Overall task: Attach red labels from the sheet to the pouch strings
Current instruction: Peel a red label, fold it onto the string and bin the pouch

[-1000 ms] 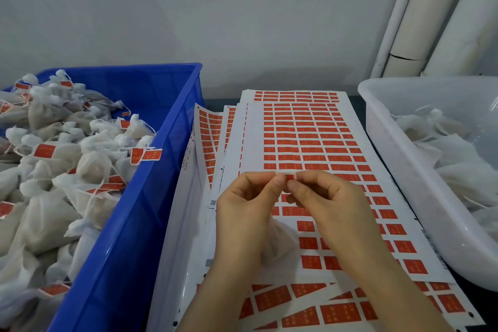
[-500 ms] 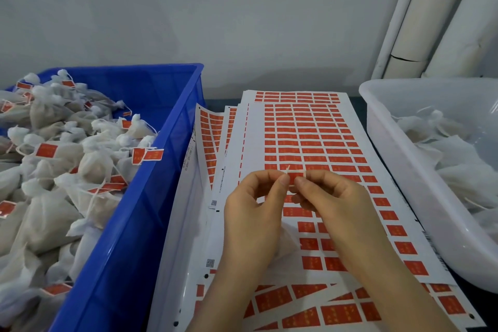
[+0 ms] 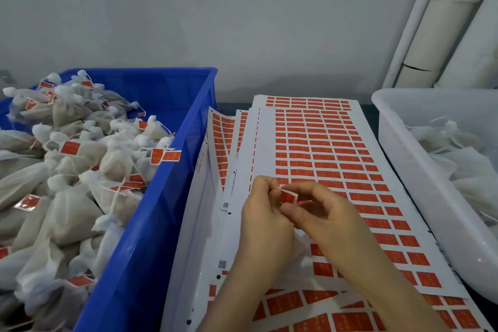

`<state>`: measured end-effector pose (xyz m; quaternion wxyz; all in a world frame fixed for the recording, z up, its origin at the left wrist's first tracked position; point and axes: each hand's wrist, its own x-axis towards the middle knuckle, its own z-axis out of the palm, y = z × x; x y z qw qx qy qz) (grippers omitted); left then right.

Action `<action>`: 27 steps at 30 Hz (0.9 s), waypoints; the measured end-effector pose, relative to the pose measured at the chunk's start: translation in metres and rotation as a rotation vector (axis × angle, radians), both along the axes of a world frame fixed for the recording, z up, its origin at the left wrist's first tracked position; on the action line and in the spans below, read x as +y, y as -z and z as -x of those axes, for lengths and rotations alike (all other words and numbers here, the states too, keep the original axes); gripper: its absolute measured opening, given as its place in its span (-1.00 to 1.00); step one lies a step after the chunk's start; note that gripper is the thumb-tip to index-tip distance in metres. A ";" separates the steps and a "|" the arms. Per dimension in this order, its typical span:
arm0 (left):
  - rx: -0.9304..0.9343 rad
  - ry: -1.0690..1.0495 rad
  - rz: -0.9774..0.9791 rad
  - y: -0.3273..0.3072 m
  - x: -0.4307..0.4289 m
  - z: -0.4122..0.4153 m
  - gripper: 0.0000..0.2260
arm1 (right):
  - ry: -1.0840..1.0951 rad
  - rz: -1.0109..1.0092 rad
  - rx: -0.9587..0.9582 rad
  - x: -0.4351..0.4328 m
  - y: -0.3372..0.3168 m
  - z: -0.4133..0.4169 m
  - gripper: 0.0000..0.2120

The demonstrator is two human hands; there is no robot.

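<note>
Pinching 1 red label (image 3: 287,196) between fingers (image 3: 270,191) of left hand (image 3: 265,224) and right hand (image 3: 327,219), both equally near, long axis running hand to hand, just above the sheet (image 3: 266,143). Cannot make out the string. Flanked by blue crate (image 3: 151,224) of labelled pouches (image 3: 72,213) left, white tub (image 3: 409,175) right; nothing blocking.
</note>
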<state>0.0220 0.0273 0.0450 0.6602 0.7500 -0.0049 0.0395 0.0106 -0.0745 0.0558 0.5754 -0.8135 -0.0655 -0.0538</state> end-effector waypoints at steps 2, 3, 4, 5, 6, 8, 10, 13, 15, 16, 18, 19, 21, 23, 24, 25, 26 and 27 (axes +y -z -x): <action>0.009 -0.016 0.001 -0.002 0.000 -0.001 -0.73 | 0.014 -0.001 -0.019 0.002 0.001 0.000 -0.75; 0.011 -0.027 0.022 -0.002 0.000 -0.001 -0.75 | 0.018 0.006 -0.022 0.002 0.002 0.000 -0.75; 0.012 -0.041 0.060 -0.003 0.000 -0.003 -0.78 | 0.025 0.016 -0.021 0.002 0.003 -0.001 -0.74; 0.015 -0.057 0.111 -0.003 0.001 -0.003 -0.82 | 0.035 0.030 -0.014 0.003 0.004 -0.001 -0.76; 0.015 -0.072 0.160 -0.004 0.002 -0.005 -0.84 | 0.050 0.049 0.001 0.004 0.006 -0.002 -0.79; 0.005 -0.077 0.235 -0.005 0.006 -0.007 -0.88 | 0.070 0.107 0.033 0.007 0.010 -0.004 -0.81; -0.010 -0.070 0.271 -0.007 0.007 -0.008 -0.91 | 0.048 0.164 0.035 0.010 0.013 -0.005 -0.77; -0.009 -0.101 0.356 -0.010 0.010 -0.006 -0.92 | 0.043 0.221 0.028 0.009 0.012 -0.006 -0.82; 0.030 -0.183 0.422 -0.011 0.016 -0.009 -0.87 | 0.060 0.242 0.027 0.005 0.004 -0.008 -0.89; 0.075 -0.230 0.447 -0.010 0.020 -0.014 -0.85 | 0.079 0.246 0.015 0.002 -0.003 -0.009 -0.90; 0.197 -0.285 0.437 -0.007 0.024 -0.023 -0.84 | 0.137 0.242 -0.035 -0.001 -0.020 -0.010 -0.90; 0.236 -0.274 0.370 -0.004 0.025 -0.025 -0.84 | 0.168 0.235 -0.069 -0.001 -0.031 -0.011 -0.90; 0.243 -0.172 0.159 0.003 0.019 -0.023 -0.84 | 0.221 0.201 -0.149 0.005 -0.055 -0.014 -0.87; 0.235 -0.061 -0.028 0.009 0.013 -0.019 -0.85 | 0.211 0.149 -0.236 0.016 -0.076 -0.017 -0.83; 0.226 -0.019 -0.081 0.012 0.010 -0.017 -0.86 | 0.181 0.108 -0.265 0.024 -0.086 -0.020 -0.83; 0.217 0.013 -0.120 0.012 0.008 -0.017 -0.87 | 0.135 0.056 -0.281 0.033 -0.095 -0.024 -0.84; 0.216 0.035 -0.166 0.013 0.007 -0.015 -0.89 | 0.079 0.002 -0.284 0.043 -0.102 -0.029 -0.86; 0.215 0.048 -0.216 0.011 0.007 -0.014 -0.89 | 0.022 -0.054 -0.281 0.054 -0.109 -0.035 -0.89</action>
